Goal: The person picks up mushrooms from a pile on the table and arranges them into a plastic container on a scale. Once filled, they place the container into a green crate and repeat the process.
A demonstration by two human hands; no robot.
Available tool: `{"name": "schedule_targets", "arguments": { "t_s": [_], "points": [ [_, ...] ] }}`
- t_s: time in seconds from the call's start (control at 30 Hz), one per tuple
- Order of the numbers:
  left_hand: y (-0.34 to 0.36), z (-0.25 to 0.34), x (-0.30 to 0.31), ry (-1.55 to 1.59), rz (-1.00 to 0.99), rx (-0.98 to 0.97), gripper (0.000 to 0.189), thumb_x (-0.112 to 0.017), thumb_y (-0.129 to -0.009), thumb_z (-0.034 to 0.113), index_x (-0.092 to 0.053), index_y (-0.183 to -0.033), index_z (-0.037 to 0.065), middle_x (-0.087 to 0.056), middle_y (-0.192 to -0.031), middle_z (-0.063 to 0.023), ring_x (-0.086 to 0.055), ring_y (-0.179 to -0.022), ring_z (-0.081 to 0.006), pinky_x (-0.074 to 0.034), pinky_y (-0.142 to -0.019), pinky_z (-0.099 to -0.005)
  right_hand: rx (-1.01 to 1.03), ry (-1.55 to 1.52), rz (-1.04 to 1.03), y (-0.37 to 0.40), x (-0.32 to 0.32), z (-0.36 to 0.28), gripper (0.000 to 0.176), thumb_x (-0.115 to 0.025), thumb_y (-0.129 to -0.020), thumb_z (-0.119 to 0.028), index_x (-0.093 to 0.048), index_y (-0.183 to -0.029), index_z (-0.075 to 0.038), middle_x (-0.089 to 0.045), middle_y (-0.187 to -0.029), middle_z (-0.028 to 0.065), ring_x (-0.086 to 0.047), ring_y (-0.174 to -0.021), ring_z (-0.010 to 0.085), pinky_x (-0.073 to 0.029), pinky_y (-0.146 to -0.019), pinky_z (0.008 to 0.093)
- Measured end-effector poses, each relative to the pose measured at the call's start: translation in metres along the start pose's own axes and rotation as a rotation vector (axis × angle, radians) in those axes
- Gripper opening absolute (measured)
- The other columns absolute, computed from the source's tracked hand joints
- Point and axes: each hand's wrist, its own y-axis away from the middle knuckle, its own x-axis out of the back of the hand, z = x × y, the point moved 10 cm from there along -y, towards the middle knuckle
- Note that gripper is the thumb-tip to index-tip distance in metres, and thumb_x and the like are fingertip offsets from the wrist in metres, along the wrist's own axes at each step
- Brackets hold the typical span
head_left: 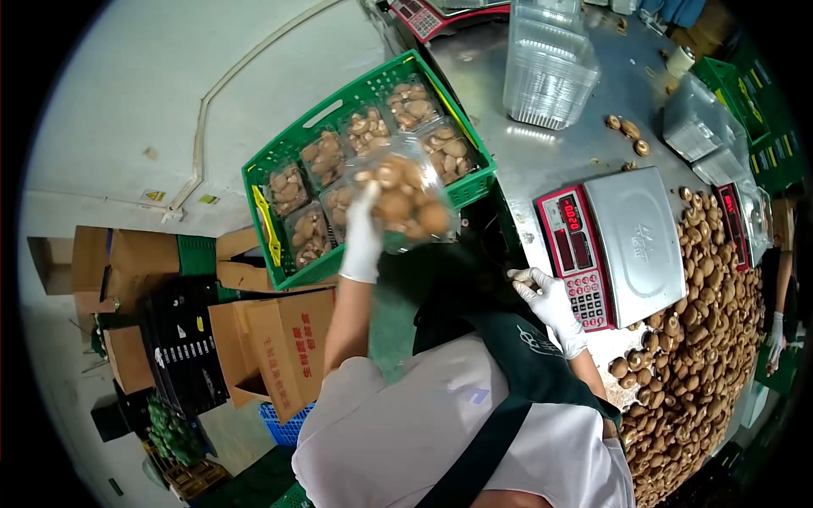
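Note:
My left hand (363, 237), in a white glove, grips the near side of a clear plastic punnet of brown mushrooms (405, 203), slightly blurred. That punnet is held above a green crate (309, 275) in which several filled mushroom punnets (367, 129) sit in rows. My right hand (549, 306), gloved too, is empty with its fingers loosely apart. It hovers at the table edge beside the keypad of a red and white digital scale (583, 258). Nothing rests on the scale's metal pan (637, 245), and its red display is lit.
Loose mushrooms (703, 339) are heaped on the metal table's right side. Stacked clear trays (550, 72) stand at the back, more (703, 123) farther right. A second scale (733, 224) and another person's gloved hand (776, 339) are at right. Cardboard boxes (284, 347) stand lower left.

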Motion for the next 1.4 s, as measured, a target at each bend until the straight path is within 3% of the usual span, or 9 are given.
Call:
{"name": "schedule_targets", "arguments": {
  "t_s": [0.17,0.37,0.53,0.6,0.77,1.0,1.13,1.2,1.4],
  "points": [
    [-0.07,0.032,0.119,0.131,0.216,0.01,0.041,-0.061,-0.089,0.033,-0.055,-0.118,0.004,-0.064,-0.106,-0.0147,-0.067,-0.087,-0.0276,-0.06,-0.07,-0.0421,-0.124,-0.026,-0.016,0.002,-0.01,0.049,0.014,-0.067,-0.085,-0.007,-0.065,-0.097,-0.001,-0.07,-0.096,0.0071,-0.065,-0.083,0.011,-0.051,-0.078,0.0245],
    [-0.212,0.056,0.079,0.046,0.062,0.037,0.049,-0.061,-0.089,0.04,-0.053,-0.12,0.003,-0.062,-0.111,-0.014,-0.066,-0.091,-0.0261,-0.058,-0.076,-0.0415,-0.207,0.012,-0.002,0.004,-0.002,0.04,0.019,-0.066,-0.086,-0.009,-0.065,-0.102,0.0,-0.069,-0.093,0.0093,-0.066,-0.087,0.0148,-0.051,-0.08,0.0263],
    [-0.31,0.0,0.067,-1.072,0.304,-0.059,0.1,-0.062,-0.081,0.054,-0.01,-0.147,-0.001,-0.024,-0.148,-0.0262,-0.024,-0.138,-0.0343,-0.022,-0.113,-0.0407,-0.255,0.15,0.162,0.013,0.024,0.047,0.017,-0.067,-0.085,-0.015,-0.066,-0.099,-0.005,-0.071,-0.093,0.01,-0.069,-0.084,0.0194,-0.052,-0.074,0.0281],
    [-0.31,0.0,0.048,-1.074,0.413,-0.056,0.097,-0.059,-0.083,0.054,-0.011,-0.147,-0.001,-0.021,-0.149,-0.0272,-0.024,-0.138,-0.0366,-0.024,-0.112,-0.0366,-0.298,0.195,0.219,0.023,0.034,0.053,0.015,-0.069,-0.084,-0.015,-0.066,-0.095,-0.006,-0.07,-0.09,0.0109,-0.069,-0.078,0.021,-0.053,-0.069,0.0294],
    [-0.292,0.034,0.007,-1.453,0.652,-0.233,0.087,-0.057,-0.083,0.055,-0.024,-0.144,0.003,-0.022,-0.149,-0.0229,-0.029,-0.135,-0.0384,-0.027,-0.107,-0.0561,-0.441,0.125,0.335,0.049,0.04,0.069,0.011,-0.066,-0.085,-0.008,-0.065,-0.094,-0.002,-0.069,-0.085,0.0131,-0.066,-0.077,0.0144,-0.05,-0.071,0.0274],
    [-0.243,0.063,-0.223,-1.064,-0.03,-1.135,0.048,-0.062,-0.088,0.024,-0.05,-0.127,0.001,-0.045,-0.135,-0.0225,-0.042,-0.127,-0.0354,-0.033,-0.106,-0.0404,-0.404,0.152,0.385,0.052,0.043,0.059,0.015,-0.067,-0.084,-0.016,-0.066,-0.096,-0.006,-0.069,-0.089,0.0147,-0.069,-0.084,0.0222,-0.052,-0.076,0.0315],
    [-0.142,0.046,-0.355,-0.986,-0.601,-1.315,0.041,-0.061,-0.088,0.016,-0.054,-0.126,0.004,-0.052,-0.131,-0.0161,-0.049,-0.121,-0.029,-0.039,-0.101,-0.036,-0.34,0.236,0.406,0.053,0.049,0.047,0.02,-0.062,-0.085,-0.028,-0.067,-0.098,-0.014,-0.068,-0.087,0.0139,-0.066,-0.079,0.0334,-0.053,-0.075,0.0407],
    [-0.137,0.008,-0.385,-1.064,-0.968,-1.137,0.041,-0.061,-0.088,0.016,-0.053,-0.127,0.004,-0.055,-0.127,-0.0154,-0.052,-0.119,-0.028,-0.04,-0.1,-0.0351,-0.363,0.24,0.437,0.061,0.055,0.045,0.019,-0.058,-0.085,-0.027,-0.066,-0.097,-0.015,-0.067,-0.085,0.0135,-0.065,-0.081,0.0331,-0.051,-0.075,0.0422],
    [-0.19,-0.026,-0.391,-1.254,-1.01,-0.933,0.025,-0.062,-0.087,0.009,-0.064,-0.111,0.003,-0.064,-0.11,-0.0131,-0.059,-0.103,-0.0219,-0.045,-0.091,-0.0299,-0.446,0.101,0.589,0.115,0.058,0.069,0.02,-0.057,-0.087,-0.029,-0.063,-0.095,-0.011,-0.066,-0.085,0.014,-0.064,-0.083,0.0342,-0.049,-0.077,0.0421]
  ]
}}
